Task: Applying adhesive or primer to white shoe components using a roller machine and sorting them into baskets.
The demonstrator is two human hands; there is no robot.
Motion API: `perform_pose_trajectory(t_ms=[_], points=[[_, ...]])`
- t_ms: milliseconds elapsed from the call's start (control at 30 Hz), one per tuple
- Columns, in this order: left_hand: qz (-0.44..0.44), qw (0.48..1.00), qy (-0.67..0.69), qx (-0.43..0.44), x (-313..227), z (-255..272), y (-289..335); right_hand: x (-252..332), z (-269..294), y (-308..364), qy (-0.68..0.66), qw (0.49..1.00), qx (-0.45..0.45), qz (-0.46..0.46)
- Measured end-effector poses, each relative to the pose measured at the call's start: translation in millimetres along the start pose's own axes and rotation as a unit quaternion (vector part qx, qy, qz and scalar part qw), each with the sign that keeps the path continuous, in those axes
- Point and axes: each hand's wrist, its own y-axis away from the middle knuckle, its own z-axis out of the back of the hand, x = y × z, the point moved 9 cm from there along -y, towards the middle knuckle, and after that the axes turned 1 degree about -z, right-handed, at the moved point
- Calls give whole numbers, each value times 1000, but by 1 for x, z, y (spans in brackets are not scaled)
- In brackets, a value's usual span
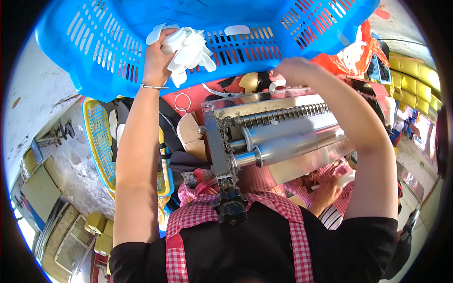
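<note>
My left hand (158, 59) is raised at the blue plastic basket (85, 70), its fingers closed round a bunch of thin white curved pieces (188, 46). The pieces fan out and hang down over the basket's near rim. One more white piece (237, 30) lies inside the basket. My right hand (296, 72) is bent over the far side of a metal roller machine (292, 146), close to a small white piece (277, 85). Blur and the turn of the hand hide its fingers, so I cannot make out what they hold.
A yellow and blue basket (100, 137) with dark pieces stands left of the machine. Tan curved pieces (191, 137) lie beside it. Another person's hand (328, 192) holds something white below the rollers. An orange plastic bag (347, 61) sits at the right.
</note>
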Motion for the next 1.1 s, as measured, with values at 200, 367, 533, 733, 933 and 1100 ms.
perform_pose_trajectory(t_ms=[200,367,533,733,933,1100], points=[[7,981,191,-5,-18,24,3,1,-19,-2,-23,1000,-5,18],[-23,963,266,-28,-54,47,18,9,9,-9,-120,988,59,72],[14,980,183,-77,-67,61,45,-20,78,-60,-363,915,-176,5],[19,969,231,-88,-82,84,95,-24,98,-115,-114,935,-324,-95],[33,967,227,-112,-93,109,147,1,105,-131,-168,935,-310,-34],[40,966,209,-145,-106,137,198,104,131,-129,-159,926,-331,83]])
